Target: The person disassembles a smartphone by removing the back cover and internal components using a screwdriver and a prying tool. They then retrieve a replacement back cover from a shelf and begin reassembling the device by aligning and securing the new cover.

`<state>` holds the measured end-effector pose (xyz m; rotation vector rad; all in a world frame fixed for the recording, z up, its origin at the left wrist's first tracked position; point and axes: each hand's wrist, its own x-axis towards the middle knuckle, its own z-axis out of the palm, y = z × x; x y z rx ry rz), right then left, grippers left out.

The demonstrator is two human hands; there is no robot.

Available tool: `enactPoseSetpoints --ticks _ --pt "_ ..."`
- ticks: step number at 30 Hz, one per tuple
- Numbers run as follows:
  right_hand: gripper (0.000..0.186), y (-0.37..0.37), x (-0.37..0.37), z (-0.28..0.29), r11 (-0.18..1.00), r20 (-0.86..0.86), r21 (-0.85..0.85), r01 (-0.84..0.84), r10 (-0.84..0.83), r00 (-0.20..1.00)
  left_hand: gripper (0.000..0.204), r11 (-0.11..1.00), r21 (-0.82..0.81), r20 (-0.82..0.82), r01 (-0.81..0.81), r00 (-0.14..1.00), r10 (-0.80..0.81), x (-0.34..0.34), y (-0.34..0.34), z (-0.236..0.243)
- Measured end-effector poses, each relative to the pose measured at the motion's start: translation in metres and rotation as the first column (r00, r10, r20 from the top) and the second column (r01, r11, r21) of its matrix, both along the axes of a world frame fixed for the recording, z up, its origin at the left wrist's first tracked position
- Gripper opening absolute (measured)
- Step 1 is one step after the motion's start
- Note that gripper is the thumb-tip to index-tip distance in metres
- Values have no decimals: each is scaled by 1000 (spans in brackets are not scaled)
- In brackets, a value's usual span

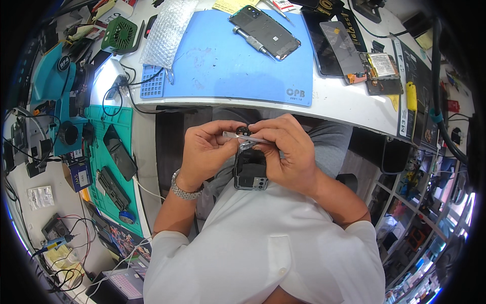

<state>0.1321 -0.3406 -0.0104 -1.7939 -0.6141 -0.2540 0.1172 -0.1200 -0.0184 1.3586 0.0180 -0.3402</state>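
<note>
Over my lap, against my white shirt, rests a black phone point(249, 169) with camera lenses at its lower end and small dark parts at the upper end. My left hand point(207, 152) grips that upper end, thumb and index finger pinched near a thin silver tool point(260, 139). My right hand point(291, 154) is closed around the tool and the phone's right side, fingertips at the top. The tool lies across the upper part of the phone; its exact kind and tip are hard to make out among my fingers.
Ahead, a blue mat point(207, 71) on the white bench holds a dark phone back point(271, 28) with a silver screwdriver point(248, 40). Bubble wrap point(164, 35), a green fan point(116, 35) and disassembled phones point(379, 71) surround it. At left are a green mat point(93, 126), teal equipment point(55, 96) and cables.
</note>
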Motion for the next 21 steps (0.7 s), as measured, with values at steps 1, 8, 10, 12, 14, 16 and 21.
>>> enactPoseSetpoints --ticks 1,8,10,12,14,16,21 --pt "33 0 0 0 1000 4 -1 -2 2 1000 32 1000 0 -9 -7 1000 7 0 0 0" --pt "33 0 0 1 1000 2 -11 -6 6 1000 30 992 35 -62 -118 991 120 -3 -14 11" --pt "33 0 -1 1 1000 3 -9 -7 7 1000 29 991 39 -78 -126 989 128 -3 -14 11" --pt "33 1 -1 1 1000 8 -11 -4 4 1000 28 990 54 -89 -127 987 131 -4 -14 10" --pt "33 1 -1 1 1000 11 -14 -3 3 1000 28 989 74 -66 -125 989 130 -4 -14 10" --pt "34 0 -1 2 1000 10 -18 -1 1 1000 29 988 89 -48 -125 990 129 -4 -14 10" --pt "33 1 -1 1 1000 20 -12 -1 1 1000 25 990 33 -3 -134 991 134 -6 -14 8"
